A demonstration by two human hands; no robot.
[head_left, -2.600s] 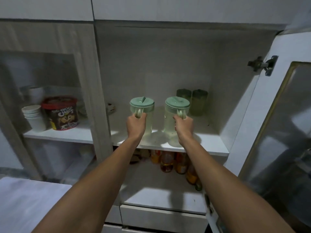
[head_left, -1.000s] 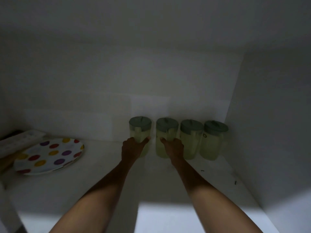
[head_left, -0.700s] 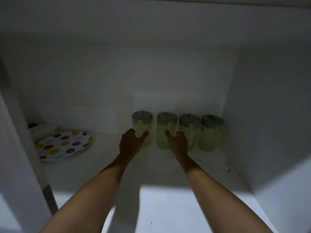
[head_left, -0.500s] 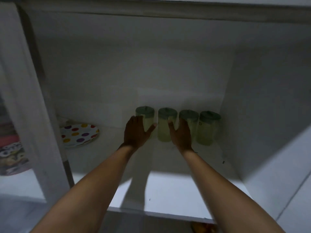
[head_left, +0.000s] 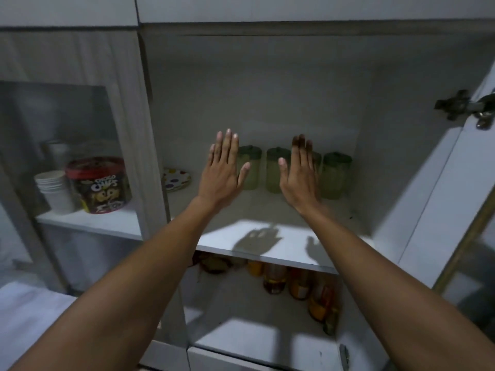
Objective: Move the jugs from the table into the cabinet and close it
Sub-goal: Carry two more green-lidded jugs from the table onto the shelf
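Both hands out now, left hand [head_left: 223, 172] and right hand [head_left: 300, 175] flat, empty; four jugs [head_left: 276, 170] shelved, door [head_left: 455, 183] at three o'clock next

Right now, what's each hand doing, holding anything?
Left hand: open, fingers spread, holding nothing.
Right hand: open, holding nothing, raised in front of the pale green lidded plastic jugs.

1. Dim overall; back of the cabinet [head_left: 257, 103] in deep shade, jugs [head_left: 276, 170] murky.
2. Bright patch on the shelf [head_left: 241, 236] front, crisp hand shadows there: light from behind the camera.
3. Wide-angle bowing at the edges; slight softness throughout.
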